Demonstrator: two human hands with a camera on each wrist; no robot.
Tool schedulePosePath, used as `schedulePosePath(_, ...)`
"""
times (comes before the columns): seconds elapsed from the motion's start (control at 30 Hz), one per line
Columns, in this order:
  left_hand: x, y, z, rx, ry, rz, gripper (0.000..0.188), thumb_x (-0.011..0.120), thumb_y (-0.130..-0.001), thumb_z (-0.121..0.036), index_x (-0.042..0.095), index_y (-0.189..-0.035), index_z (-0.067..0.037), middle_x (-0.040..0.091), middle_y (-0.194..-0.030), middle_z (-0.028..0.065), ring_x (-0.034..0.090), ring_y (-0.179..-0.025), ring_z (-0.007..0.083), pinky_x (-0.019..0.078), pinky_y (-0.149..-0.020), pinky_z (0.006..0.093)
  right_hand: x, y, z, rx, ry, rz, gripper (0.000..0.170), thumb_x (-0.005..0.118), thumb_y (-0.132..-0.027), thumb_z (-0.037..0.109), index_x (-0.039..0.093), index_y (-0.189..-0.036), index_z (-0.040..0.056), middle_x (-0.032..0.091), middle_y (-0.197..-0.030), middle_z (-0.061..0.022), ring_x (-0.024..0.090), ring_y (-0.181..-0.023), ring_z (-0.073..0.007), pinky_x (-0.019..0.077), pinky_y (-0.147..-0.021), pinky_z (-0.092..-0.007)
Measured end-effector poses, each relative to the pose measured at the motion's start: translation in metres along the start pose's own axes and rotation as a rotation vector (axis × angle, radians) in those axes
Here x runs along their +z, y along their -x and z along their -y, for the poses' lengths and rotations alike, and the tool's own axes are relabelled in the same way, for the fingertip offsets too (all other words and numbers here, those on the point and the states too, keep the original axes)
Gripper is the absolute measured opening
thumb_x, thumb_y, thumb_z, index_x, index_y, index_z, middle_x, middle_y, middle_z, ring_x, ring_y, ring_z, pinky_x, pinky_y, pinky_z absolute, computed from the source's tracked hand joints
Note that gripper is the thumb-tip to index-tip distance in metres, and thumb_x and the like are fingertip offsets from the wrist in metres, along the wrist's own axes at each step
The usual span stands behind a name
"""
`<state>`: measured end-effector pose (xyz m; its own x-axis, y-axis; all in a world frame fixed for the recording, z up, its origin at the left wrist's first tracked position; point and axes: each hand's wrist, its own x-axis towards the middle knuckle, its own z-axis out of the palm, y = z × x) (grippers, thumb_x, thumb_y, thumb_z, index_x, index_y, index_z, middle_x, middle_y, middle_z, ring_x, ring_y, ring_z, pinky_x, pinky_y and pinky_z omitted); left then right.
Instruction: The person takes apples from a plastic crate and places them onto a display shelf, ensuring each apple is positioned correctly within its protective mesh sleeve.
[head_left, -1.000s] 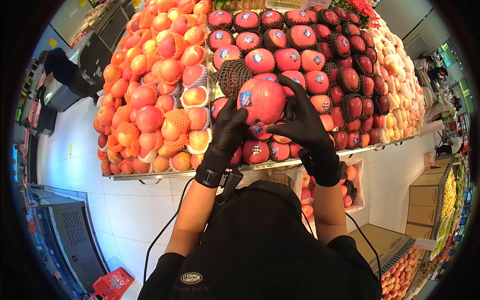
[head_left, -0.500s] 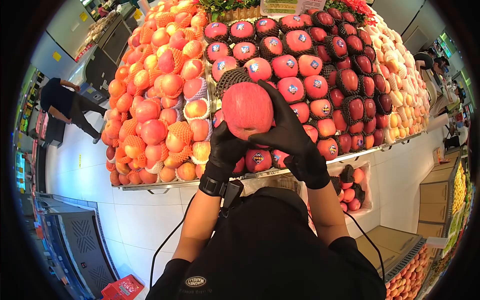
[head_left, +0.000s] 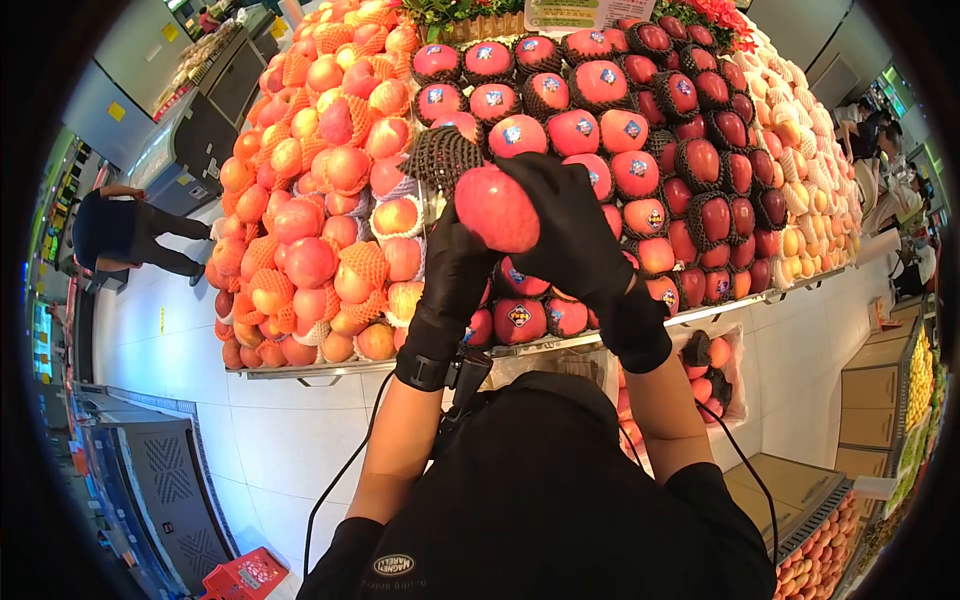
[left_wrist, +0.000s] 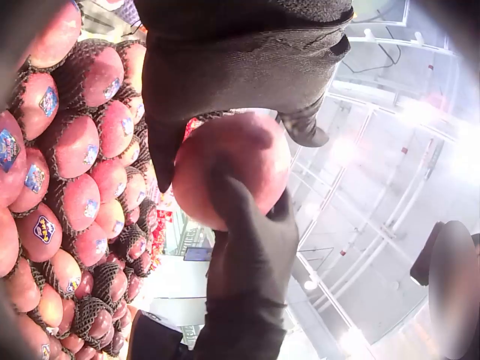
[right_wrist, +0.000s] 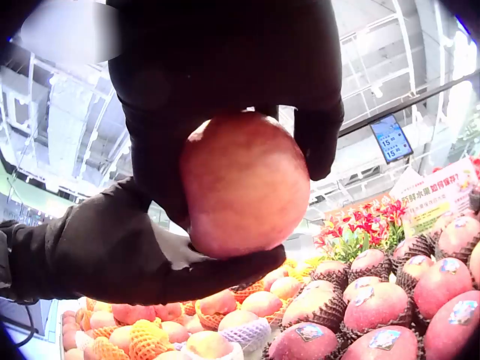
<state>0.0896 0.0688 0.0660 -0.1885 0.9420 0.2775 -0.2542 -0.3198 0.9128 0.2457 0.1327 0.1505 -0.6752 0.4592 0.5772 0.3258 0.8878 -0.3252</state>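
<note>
A large red apple (head_left: pixel 497 208) is held up over the front of the display, between two black-gloved hands. My left hand (head_left: pixel 461 262) grips it from the left and below. On the other side my right hand (head_left: pixel 572 225) curls its fingers over the top and right. In the left wrist view the apple (left_wrist: pixel 232 169) has a thumb pressed on its face. The right wrist view shows its bare, streaked skin (right_wrist: pixel 247 184) between the fingers. A black foam net (head_left: pixel 443 157) shows just beyond the left hand, above the rows of stickered apples (head_left: pixel 520 135).
Loose apples (head_left: pixel 310 262), some in orange nets, are piled on the left. Dark red apples (head_left: pixel 697 160) and pale netted fruit (head_left: pixel 795 190) fill the right. Below the metal edge (head_left: pixel 330 370) stands a box of apples (head_left: pixel 735 380). A person (head_left: pixel 105 225) is at far left.
The apple has been turned, so its blue sticker no longer faces me. My right hand has shifted from its side to over its top. The black net has moved slightly left.
</note>
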Motion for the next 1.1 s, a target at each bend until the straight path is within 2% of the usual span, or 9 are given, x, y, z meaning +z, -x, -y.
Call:
schedulePosePath(0.17, -0.002, 0.010, 0.000, -0.365, 0.747, -0.168, 0.069, 0.056, -0.088, -0.049, 0.036, -0.141, -0.009, 0.041, -0.142, 0.0122, 0.040, -0.130, 0.0314, 0.0434, -0.098, 0.0465, 0.002, 0.001, 0.012, 0.096, -0.260, -0.031, 0.094, 0.086, -0.059, 0.012, 0.038, -0.140, 0.0084, 0.043, -0.137, -0.0132, 0.043, -0.124, -0.0319, 0.0350, -0.106, -0.0431)
schedulePosePath(0.27, -0.003, 0.007, 0.000, -0.136, 0.582, -0.192, 0.070, 0.058, -0.086, -0.049, 0.036, -0.141, -0.012, 0.035, -0.147, 0.0135, 0.034, -0.135, 0.0354, 0.0335, -0.106, 0.0572, 0.000, 0.014, -0.002, 0.182, -0.439, -0.045, 0.093, 0.084, -0.065, 0.019, 0.034, -0.143, 0.0073, 0.039, -0.140, -0.0141, 0.042, -0.126, -0.0298, 0.0342, -0.107, -0.0433)
schedulePosePath(0.3, -0.001, 0.003, -0.006, -0.171, 0.731, -0.172, 0.071, 0.061, -0.084, -0.047, 0.036, -0.141, -0.013, 0.034, -0.148, 0.0135, 0.031, -0.137, 0.0372, 0.0247, -0.110, 0.0624, 0.002, 0.018, -0.007, 0.187, -0.479, -0.041, 0.094, 0.083, -0.067, 0.023, 0.032, -0.143, 0.0059, 0.038, -0.140, -0.0161, 0.040, -0.128, -0.0304, 0.0345, -0.106, -0.0438)
schedulePosePath(0.4, -0.009, 0.004, -0.005, -0.186, 1.034, -0.147, 0.069, 0.062, -0.084, -0.043, 0.036, -0.141, -0.014, 0.034, -0.147, 0.0140, 0.031, -0.137, 0.0370, 0.0237, -0.111, 0.0620, -0.003, 0.025, -0.004, 0.335, -0.642, -0.006, 0.088, 0.081, -0.072, 0.028, 0.033, -0.142, 0.0047, 0.043, -0.134, -0.0181, 0.046, -0.123, -0.0284, 0.0413, -0.099, -0.0428)
schedulePosePath(0.5, -0.023, 0.000, 0.009, -0.162, 0.856, -0.202, 0.069, 0.064, -0.083, -0.039, 0.036, -0.138, -0.006, 0.043, -0.139, 0.0155, 0.042, -0.130, 0.0347, 0.0384, -0.106, 0.0527, -0.001, 0.029, -0.011, 0.615, -0.804, 0.048, 0.076, 0.077, -0.079, 0.028, 0.036, -0.139, 0.0052, 0.052, -0.123, -0.0173, 0.057, -0.108, -0.0254, 0.0503, -0.087, -0.0398)
schedulePosePath(0.63, -0.012, -0.004, -0.009, -0.038, 0.367, -0.101, 0.083, 0.077, -0.071, -0.028, 0.035, -0.137, -0.001, 0.046, -0.132, 0.0150, 0.044, -0.126, 0.0300, 0.0388, -0.105, 0.0473, 0.006, 0.037, -0.012, 0.807, -1.199, 0.045, 0.059, 0.064, -0.091, 0.034, 0.038, -0.136, 0.0056, 0.060, -0.108, -0.0151, 0.065, -0.090, -0.0242, 0.0562, -0.072, -0.0370)
schedulePosePath(0.8, 0.023, -0.008, -0.008, 0.393, -0.433, -0.225, 0.092, 0.087, -0.061, -0.017, 0.035, -0.135, 0.000, 0.043, -0.133, 0.0147, 0.047, -0.123, 0.0258, 0.0429, -0.102, 0.0405, 0.019, 0.040, -0.004, 0.901, -1.578, 0.010, 0.061, 0.053, -0.096, 0.043, 0.031, -0.141, 0.0076, 0.054, -0.121, -0.0163, 0.065, -0.096, -0.0262, 0.0565, -0.073, -0.0378)
schedulePosePath(0.9, 0.029, 0.003, -0.026, 0.216, -0.133, -0.093, 0.097, 0.089, -0.057, -0.012, 0.033, -0.135, -0.001, 0.044, -0.132, 0.0145, 0.046, -0.124, 0.0257, 0.0431, -0.103, 0.0389, 0.020, 0.041, -0.007, 0.902, -1.670, -0.011, 0.061, 0.050, -0.097, 0.043, 0.030, -0.143, 0.0086, 0.050, -0.128, -0.0160, 0.063, -0.101, -0.0276, 0.0549, -0.082, -0.0401)
schedulePosePath(1.1, 0.028, 0.003, -0.028, 0.172, -0.224, -0.005, 0.111, 0.093, -0.052, -0.015, 0.026, -0.140, -0.002, 0.039, -0.140, 0.0147, 0.040, -0.131, 0.0269, 0.0400, -0.106, 0.0421, 0.031, 0.049, -0.019, 0.815, -1.875, -0.133, 0.057, 0.047, -0.097, 0.034, 0.031, -0.142, 0.0032, 0.047, -0.134, -0.0165, 0.053, -0.120, -0.0268, 0.0459, -0.100, -0.0412)
